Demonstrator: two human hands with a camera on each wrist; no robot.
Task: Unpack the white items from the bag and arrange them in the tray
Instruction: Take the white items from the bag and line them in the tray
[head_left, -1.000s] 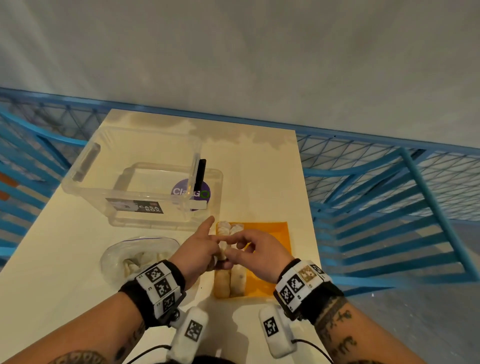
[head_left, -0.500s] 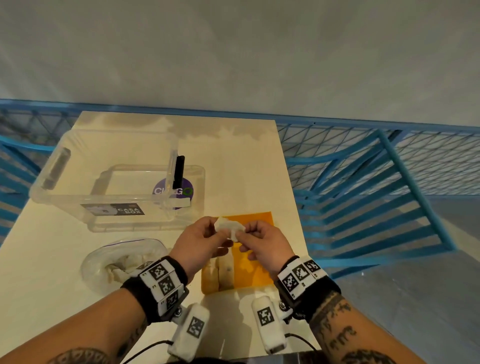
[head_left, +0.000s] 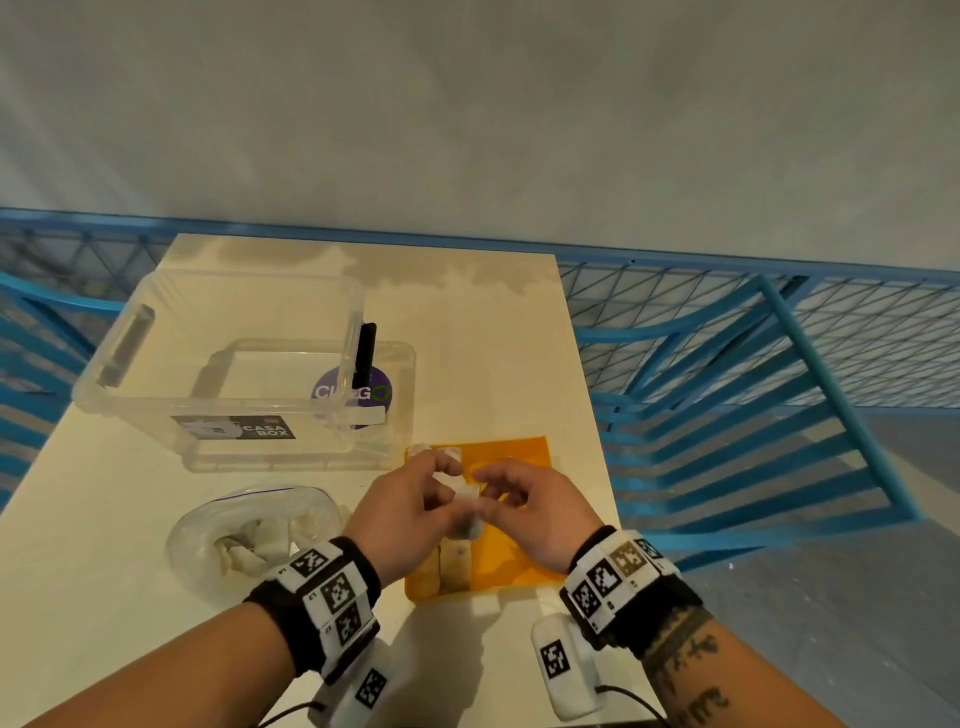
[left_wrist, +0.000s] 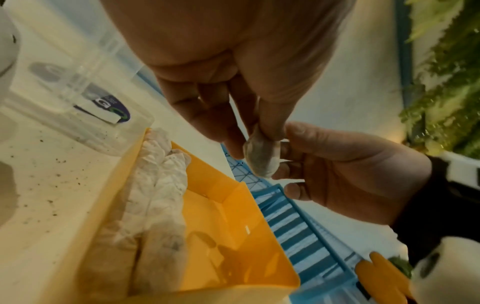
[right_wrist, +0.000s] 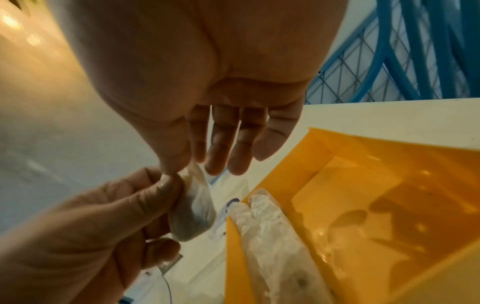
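Observation:
I pinch a small white wrapped item (head_left: 464, 500) between both hands, a little above the orange tray (head_left: 519, 457). My left hand (head_left: 448, 491) grips its side with thumb and fingers (right_wrist: 166, 191). My right hand (head_left: 488, 493) pinches its upper end between thumb and forefinger, the other fingers (right_wrist: 241, 148) nearly straight. Seen in the left wrist view, the item (left_wrist: 262, 159) hangs between the left hand (left_wrist: 255, 142) and the right hand (left_wrist: 283, 156). Two long white items (left_wrist: 155, 185) lie side by side along the tray's left wall. The clear bag (head_left: 249, 535) at my left holds more white items.
A clear plastic box (head_left: 223, 364) with a black clip stands behind the bag and tray. The tray (right_wrist: 363, 195) sits close to the table's right edge (head_left: 587, 415), its right half bare. Blue railing (head_left: 727, 415) runs beyond the table.
A second ago both hands were low over the white items in the tray. They have since come up a little with one white item pinched between them, now turned more upright.

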